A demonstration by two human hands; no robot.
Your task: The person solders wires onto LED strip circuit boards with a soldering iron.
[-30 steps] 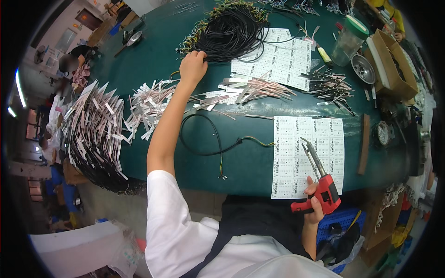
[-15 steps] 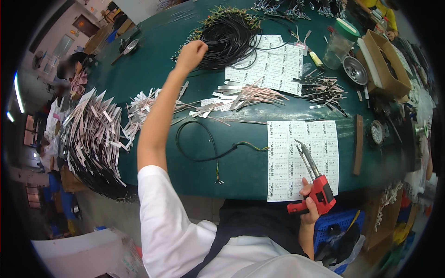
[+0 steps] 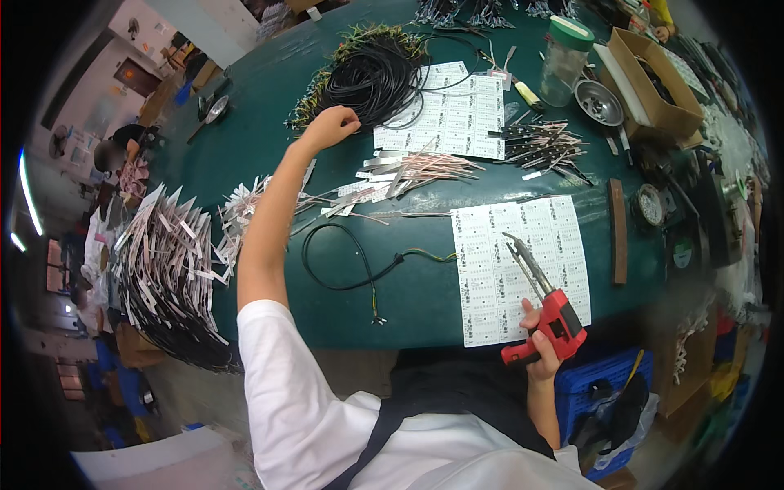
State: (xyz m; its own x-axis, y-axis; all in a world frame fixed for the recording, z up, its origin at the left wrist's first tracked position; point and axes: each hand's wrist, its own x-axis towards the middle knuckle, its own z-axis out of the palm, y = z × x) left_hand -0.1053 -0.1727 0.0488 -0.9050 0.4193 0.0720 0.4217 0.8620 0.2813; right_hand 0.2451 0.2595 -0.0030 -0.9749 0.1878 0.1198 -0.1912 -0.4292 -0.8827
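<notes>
My left hand (image 3: 331, 128) is stretched over the table, just in front of a big coil of black cables (image 3: 371, 77) with yellow-green wire ends. Its fingers are curled together; what they hold, if anything, cannot be made out. My right hand (image 3: 541, 343) is wrapped round the handle of a red and black soldering gun (image 3: 560, 322), whose long metal tip points up and away. Beneath the tip lies a white printed label sheet (image 3: 482, 302) at the table's near edge. Left of it, a single black cable (image 3: 339, 286) lies looped, its thin coloured wires touching the sheet's left edge.
Further sheets (image 3: 482, 106), a heap of pale strips (image 3: 416, 170) and dark-tipped strips (image 3: 543, 147) lie beyond. A large labelled cable bundle (image 3: 167, 269) hangs over the left edge. To the right are a green-lidded jar (image 3: 565, 65), a metal bowl (image 3: 598, 102), a cardboard box (image 3: 653, 77) and a wooden bar (image 3: 618, 233).
My left hand has drawn back a little from over the cable coil toward me. My right hand still holds the soldering gun above the sheet. The whole view has shifted slightly.
</notes>
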